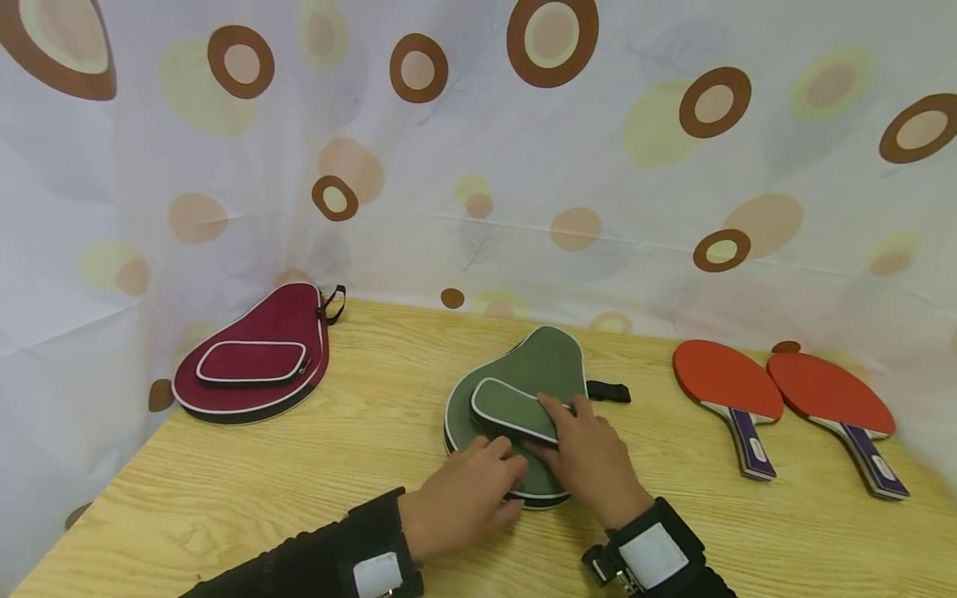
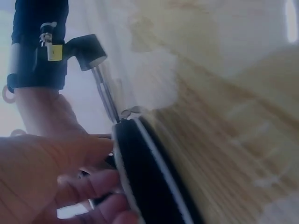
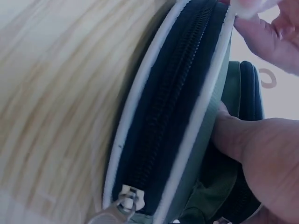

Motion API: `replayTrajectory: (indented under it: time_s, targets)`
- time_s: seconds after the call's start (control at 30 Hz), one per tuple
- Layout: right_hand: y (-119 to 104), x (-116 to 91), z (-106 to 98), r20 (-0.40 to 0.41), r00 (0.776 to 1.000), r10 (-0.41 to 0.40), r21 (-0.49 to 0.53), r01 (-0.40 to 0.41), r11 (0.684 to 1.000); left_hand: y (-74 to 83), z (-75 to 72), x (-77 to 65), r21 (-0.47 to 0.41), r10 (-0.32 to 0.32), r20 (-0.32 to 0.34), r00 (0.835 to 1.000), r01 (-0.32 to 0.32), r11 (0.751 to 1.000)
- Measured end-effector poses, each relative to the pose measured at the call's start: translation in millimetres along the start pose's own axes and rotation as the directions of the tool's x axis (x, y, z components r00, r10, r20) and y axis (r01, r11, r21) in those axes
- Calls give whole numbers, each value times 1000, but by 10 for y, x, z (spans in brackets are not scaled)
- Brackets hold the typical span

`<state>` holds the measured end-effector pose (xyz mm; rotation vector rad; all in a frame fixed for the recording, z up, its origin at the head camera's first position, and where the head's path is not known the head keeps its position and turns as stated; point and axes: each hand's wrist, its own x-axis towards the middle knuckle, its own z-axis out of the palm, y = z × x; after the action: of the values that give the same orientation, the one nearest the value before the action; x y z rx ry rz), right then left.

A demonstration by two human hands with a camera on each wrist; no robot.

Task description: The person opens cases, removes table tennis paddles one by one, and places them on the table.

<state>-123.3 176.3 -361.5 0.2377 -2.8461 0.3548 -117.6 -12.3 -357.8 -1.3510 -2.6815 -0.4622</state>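
Note:
A green paddle case (image 1: 538,357) with white piping and a black zippered side lies on the table. My right hand (image 1: 594,461) holds its raised front pocket (image 1: 508,407), fingers over the top and thumb at the lower side. At the case's lower front edge, my left hand (image 1: 467,498) rests with bent fingers, the fingertips against the piping. In the left wrist view those fingers (image 2: 88,186) touch the case face beside the black side band (image 2: 145,172). A metal zipper pull (image 3: 128,200) hangs on the case's zipper in the right wrist view.
A dark red paddle case (image 1: 257,357) with a black strap lies at the left. Two red table tennis paddles (image 1: 725,378) (image 1: 830,390) lie at the right. Behind the wooden table (image 1: 359,390) hangs a white curtain (image 1: 478,149) with brown ring patterns.

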Motion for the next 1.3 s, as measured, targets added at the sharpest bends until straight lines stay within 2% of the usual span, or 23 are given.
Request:
replayTrajectory:
  time_s: [0.17,0.3,0.4,0.53,0.67,0.8,0.97,1.07,1.17,1.3]
  targets:
    - [-44,-21,30,-72,996,-47,-60,43,997,58,14,23,92,-96,18,995,94,991]
    - [-38,-28,39,-58,997,-45,-64,41,997,35,52,27,110,-101,-18,995,102,989]
    - [26,-23,32,-1,998,-58,-40,58,997,8,76,39,94,-82,-41,996,85,992]
    - [155,-26,-1,69,988,-138,39,136,990,-45,79,66,81,-61,2,998,61,995]
    - [247,-65,-51,84,972,-218,130,206,970,-145,50,90,63,-12,51,999,8,998]
    - [279,-101,-101,111,957,-267,193,242,951,-279,-3,110,15,44,83,996,-45,999]
    - [284,-126,-116,134,928,-347,225,313,923,-443,-64,118,-43,109,89,990,-106,993]
    - [282,-137,-108,141,919,-369,218,335,917,-512,-77,115,-53,123,75,990,-119,991]
    - [261,-138,-111,156,920,-360,203,327,923,-540,-78,105,-57,95,73,993,-91,994]
    - [210,-132,-105,168,926,-337,148,314,938,-506,-75,66,-126,10,73,997,0,992]
